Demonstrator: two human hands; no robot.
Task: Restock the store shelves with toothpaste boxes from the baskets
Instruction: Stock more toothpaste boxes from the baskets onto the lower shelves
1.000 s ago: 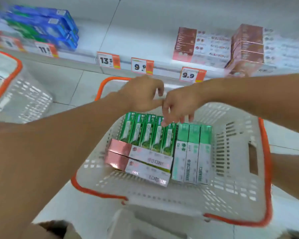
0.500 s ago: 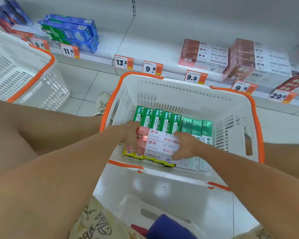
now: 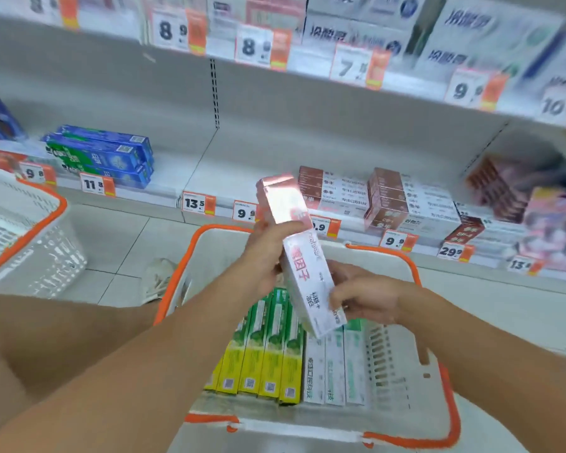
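Hands (image 3: pixel 265 256) hide part of pink-and-white toothpaste boxes (image 3: pixel 303 256); count unclear.

Bare shelf (image 3: pixel 209 171) between blue boxes (image 3: pixel 105 155) and pink stacks (image 3: pixel 334 191) lies open; far right seems crowded, though blurred

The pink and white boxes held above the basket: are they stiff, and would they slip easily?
The pink and white boxes look like stiff card: edges stay straight between the left hand and right hand. The glossy pink end reflects light, so they may slide. Probably light.
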